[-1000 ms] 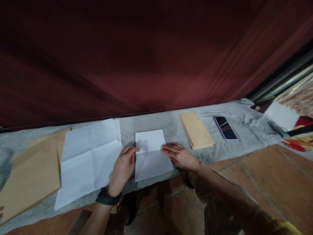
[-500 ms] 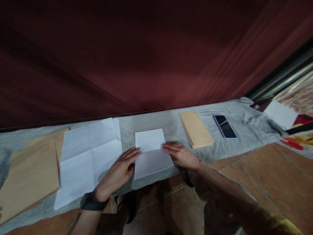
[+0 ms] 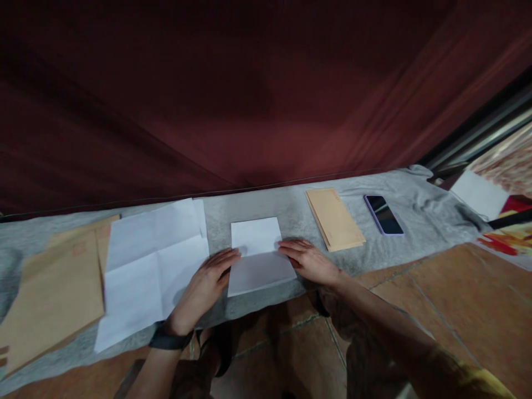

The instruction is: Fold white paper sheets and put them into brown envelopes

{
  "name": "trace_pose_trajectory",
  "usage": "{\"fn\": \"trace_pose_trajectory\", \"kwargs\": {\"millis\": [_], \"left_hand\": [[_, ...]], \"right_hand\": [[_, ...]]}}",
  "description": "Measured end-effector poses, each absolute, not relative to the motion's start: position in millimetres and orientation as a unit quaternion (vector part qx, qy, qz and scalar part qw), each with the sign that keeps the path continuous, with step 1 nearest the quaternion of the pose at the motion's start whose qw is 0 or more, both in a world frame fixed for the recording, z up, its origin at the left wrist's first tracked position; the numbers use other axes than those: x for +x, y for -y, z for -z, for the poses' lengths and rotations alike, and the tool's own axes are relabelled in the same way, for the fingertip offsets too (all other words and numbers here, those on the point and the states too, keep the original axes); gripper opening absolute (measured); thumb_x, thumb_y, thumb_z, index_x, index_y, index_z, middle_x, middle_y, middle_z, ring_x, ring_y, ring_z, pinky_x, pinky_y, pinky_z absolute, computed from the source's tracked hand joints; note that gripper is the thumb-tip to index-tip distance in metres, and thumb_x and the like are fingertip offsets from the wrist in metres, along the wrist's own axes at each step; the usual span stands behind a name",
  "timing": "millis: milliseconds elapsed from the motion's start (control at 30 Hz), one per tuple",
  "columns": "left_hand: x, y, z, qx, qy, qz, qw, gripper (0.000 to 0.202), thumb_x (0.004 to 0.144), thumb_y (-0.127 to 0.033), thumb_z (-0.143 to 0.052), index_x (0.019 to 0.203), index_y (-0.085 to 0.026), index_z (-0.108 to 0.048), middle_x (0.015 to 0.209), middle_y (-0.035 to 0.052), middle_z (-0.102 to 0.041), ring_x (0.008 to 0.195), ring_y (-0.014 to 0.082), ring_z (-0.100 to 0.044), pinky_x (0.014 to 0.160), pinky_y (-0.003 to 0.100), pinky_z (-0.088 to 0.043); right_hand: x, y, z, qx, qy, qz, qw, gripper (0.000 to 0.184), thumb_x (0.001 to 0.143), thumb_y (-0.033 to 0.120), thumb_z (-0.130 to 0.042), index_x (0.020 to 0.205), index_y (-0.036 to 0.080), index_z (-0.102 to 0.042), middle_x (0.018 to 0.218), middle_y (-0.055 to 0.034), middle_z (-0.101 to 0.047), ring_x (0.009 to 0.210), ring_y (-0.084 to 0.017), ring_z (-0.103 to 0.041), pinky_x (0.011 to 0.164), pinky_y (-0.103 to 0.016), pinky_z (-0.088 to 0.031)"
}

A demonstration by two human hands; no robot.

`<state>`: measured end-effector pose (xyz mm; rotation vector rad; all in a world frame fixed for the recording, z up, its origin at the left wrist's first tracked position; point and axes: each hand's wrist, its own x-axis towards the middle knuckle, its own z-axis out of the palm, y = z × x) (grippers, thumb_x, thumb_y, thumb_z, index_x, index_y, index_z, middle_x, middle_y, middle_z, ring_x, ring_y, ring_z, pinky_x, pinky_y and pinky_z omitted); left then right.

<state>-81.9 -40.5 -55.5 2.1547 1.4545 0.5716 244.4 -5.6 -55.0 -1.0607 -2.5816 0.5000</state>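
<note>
A folded white sheet of paper (image 3: 258, 255) lies on the grey cloth (image 3: 291, 213) in front of me. My left hand (image 3: 205, 288) rests flat at the sheet's left edge, fingers stretched out and touching the fold line. My right hand (image 3: 310, 261) lies flat at its right edge, fingertips on the paper. The near half of the sheet is lifted slightly along the crease.
A larger unfolded white sheet (image 3: 149, 266) lies to the left, over big brown envelopes (image 3: 54, 293). A stack of small brown envelopes (image 3: 334, 219) and a phone (image 3: 383, 215) lie to the right. A dark red curtain (image 3: 249, 94) hangs behind. Tiled floor lies below.
My left hand has gone from curled on the sheet's left edge to lying flat with fingers stretched. The near flap of the folded sheet has come up a little. The right hand has barely moved.
</note>
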Motion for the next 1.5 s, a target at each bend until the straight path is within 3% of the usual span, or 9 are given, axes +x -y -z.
{"fn": "trace_pose_trajectory", "kwargs": {"millis": [133, 367, 500, 633, 800, 1100, 1500], "left_hand": [[-77, 36, 53, 0.764, -0.555, -0.224, 0.242, 0.041, 0.084, -0.010, -0.049, 0.112, -0.025, -0.075, 0.131, 0.0053, -0.070, 0.126, 0.0219, -0.062, 0.111, 0.046, -0.049], [-73, 34, 47, 0.752, -0.580, -0.200, 0.240, 0.049, 0.070, -0.003, -0.051, 0.106, -0.023, -0.076, 0.130, 0.0053, -0.070, 0.124, 0.0237, -0.063, 0.110, 0.044, -0.050], [-71, 31, 50, 0.741, -0.596, -0.206, 0.231, 0.039, 0.074, -0.009, -0.054, 0.103, -0.022, -0.077, 0.127, 0.0063, -0.072, 0.121, 0.0247, -0.065, 0.109, 0.044, -0.050], [-69, 28, 55, 0.722, -0.608, -0.220, 0.246, 0.025, 0.083, -0.026, -0.058, 0.098, -0.022, -0.078, 0.123, 0.0074, -0.074, 0.115, 0.0257, -0.068, 0.107, 0.044, -0.051], [-65, 27, 54, 0.695, -0.636, -0.228, 0.246, 0.032, 0.089, -0.042, -0.055, 0.095, -0.022, -0.078, 0.117, 0.0087, -0.076, 0.105, 0.0263, -0.071, 0.099, 0.041, -0.054], [-59, 20, 54, 0.706, -0.622, -0.265, 0.210, 0.032, 0.090, -0.042, -0.054, 0.087, -0.021, -0.078, 0.107, 0.0097, -0.074, 0.105, 0.0268, -0.067, 0.096, 0.041, -0.054], [-56, 17, 58, 0.692, -0.664, -0.236, 0.161, 0.033, 0.088, -0.043, -0.056, 0.068, -0.021, -0.072, 0.085, 0.0079, -0.069, 0.091, 0.0237, -0.064, 0.090, 0.037, -0.052]], "right_hand": [[242, 3, 57, -0.393, 0.886, -0.186, 0.163, 0.042, 0.095, 0.013, -0.055, 0.134, 0.026, -0.064, 0.141, -0.0067, -0.062, 0.130, -0.022, -0.056, 0.112, -0.044, -0.043], [240, 1, 54, -0.404, 0.877, -0.209, 0.157, 0.038, 0.098, 0.016, -0.052, 0.132, 0.026, -0.064, 0.144, -0.0047, -0.059, 0.130, -0.021, -0.056, 0.112, -0.043, -0.043], [240, 0, 55, -0.415, 0.872, -0.202, 0.161, 0.030, 0.100, 0.022, -0.052, 0.126, 0.023, -0.067, 0.142, -0.0075, -0.061, 0.129, -0.022, -0.057, 0.111, -0.043, -0.043], [239, -2, 58, -0.422, 0.867, -0.198, 0.175, 0.027, 0.101, 0.028, -0.053, 0.123, 0.022, -0.068, 0.139, -0.0084, -0.063, 0.128, -0.022, -0.058, 0.110, -0.042, -0.045], [234, -2, 56, -0.441, 0.856, -0.202, 0.181, 0.030, 0.104, 0.031, -0.048, 0.128, 0.022, -0.065, 0.139, -0.0083, -0.063, 0.128, -0.021, -0.058, 0.110, -0.041, -0.044], [226, -3, 59, -0.481, 0.836, -0.185, 0.186, 0.024, 0.103, 0.028, -0.049, 0.114, 0.018, -0.068, 0.121, -0.0107, -0.068, 0.116, -0.024, -0.062, 0.102, -0.040, -0.049], [218, -7, 71, -0.516, 0.815, -0.166, 0.205, 0.022, 0.104, 0.030, -0.047, 0.100, 0.020, -0.067, 0.126, -0.0113, -0.065, 0.117, -0.024, -0.062, 0.100, -0.040, -0.049]]}}
